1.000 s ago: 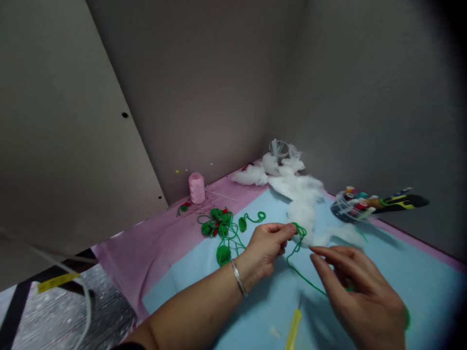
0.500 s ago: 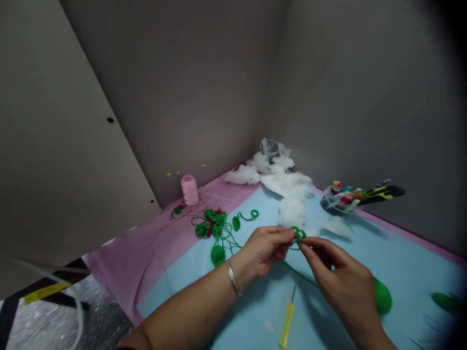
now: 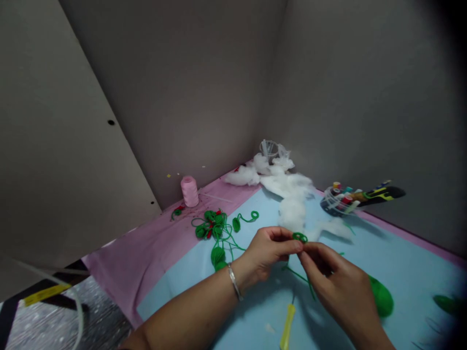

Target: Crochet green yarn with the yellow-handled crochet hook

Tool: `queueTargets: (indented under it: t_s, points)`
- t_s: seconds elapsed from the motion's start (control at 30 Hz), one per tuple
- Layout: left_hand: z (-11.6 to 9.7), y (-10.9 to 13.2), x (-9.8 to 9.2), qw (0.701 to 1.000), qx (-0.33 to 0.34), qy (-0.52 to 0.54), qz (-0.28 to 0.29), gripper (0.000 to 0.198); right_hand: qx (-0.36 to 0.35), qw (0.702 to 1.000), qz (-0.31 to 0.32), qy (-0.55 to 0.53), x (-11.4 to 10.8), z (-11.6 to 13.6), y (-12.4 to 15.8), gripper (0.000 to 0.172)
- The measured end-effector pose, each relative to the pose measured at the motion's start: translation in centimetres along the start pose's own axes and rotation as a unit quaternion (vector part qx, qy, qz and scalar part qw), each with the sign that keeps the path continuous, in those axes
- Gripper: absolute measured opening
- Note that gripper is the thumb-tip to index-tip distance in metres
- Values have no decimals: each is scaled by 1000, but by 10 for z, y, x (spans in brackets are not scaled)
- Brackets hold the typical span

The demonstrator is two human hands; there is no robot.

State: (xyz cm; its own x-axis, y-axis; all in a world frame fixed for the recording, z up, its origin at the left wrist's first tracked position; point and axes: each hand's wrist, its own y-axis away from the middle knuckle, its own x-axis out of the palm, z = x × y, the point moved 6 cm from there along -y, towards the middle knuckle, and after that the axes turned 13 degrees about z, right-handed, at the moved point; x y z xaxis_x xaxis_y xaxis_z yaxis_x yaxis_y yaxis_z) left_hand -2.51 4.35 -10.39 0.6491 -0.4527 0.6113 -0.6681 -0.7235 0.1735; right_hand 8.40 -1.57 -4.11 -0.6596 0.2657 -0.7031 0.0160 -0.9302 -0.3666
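1. Squarely between the two hands sat the loop (image 3: 299, 236), a small ring of green yarn, just past the meeting fingertips on the side away from the body and raised off the blue sheet (image 3: 178, 287).
2. The left hand (image 3: 270, 255) came in from the left, thumb and fingers clamped on the loop at its left and near edge.
3. The right hand (image 3: 337, 279) came in from the right and below, its thumb and forefinger pinched at the loop's near right edge; the exact grip there was hidden by the fingers.
4. The tips of both hands touched or almost touched, so neither hand was clearly nearer.
5. The loop looked wider than tall, its longer way running crosswise from the left hand toward the right; its true tilt could not be told.
6. A green strand (image 3: 297, 274) hung beneath the hands, slanting down toward the right hand; its join to the loop was out of sight.
7. The ball (image 3: 381, 296) lay just beyond the right wrist, partly covered by it.
8. The hook (image 3: 288, 325) lay on the sheet between the forearms, yellow handle toward the body, thin shaft pointing away toward the hands, touched by neither.
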Motion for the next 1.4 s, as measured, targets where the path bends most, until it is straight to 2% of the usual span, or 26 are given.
queueTargets:
  t_s: [0.1, 0.3, 0.5, 0.67, 0.9, 1.0, 1.23, 1.4]
  points:
    - [-2, 1, 2, 1000, 0, -6, 12, 54, -5, 1000, -1, 5, -2, 3, 0, 20]
    - [-4, 4, 3, 1000, -7, 1, -3, 52, -34, 999, 0, 12, -4, 9, -3, 21]
    - [2, 5, 5, 999, -23, 17, -28, 52, -105, 993, -2, 59, -4, 18, 1, 19]
    - [8, 4, 6, 998, -28, 39, -27, 54, -125, 990, 14, 71, -1, 23, 1, 22]
    - [13, 3, 4, 996, -42, 70, -38, 53, -154, 983, 39, 88, 8, 17, 10, 19]
    - [11, 1, 1, 996, -43, 68, -36, 51, -135, 987, 53, 74, 10, 13, 8, 19]
    - [6, -1, -6, 997, -76, 25, 11, 43, 7, 1000, 24, 17, -4, 3, -2, 23]
    - [6, 1, -3, 996, -86, 20, 32, 51, 35, 999, 13, 20, -9, 1, -4, 21]
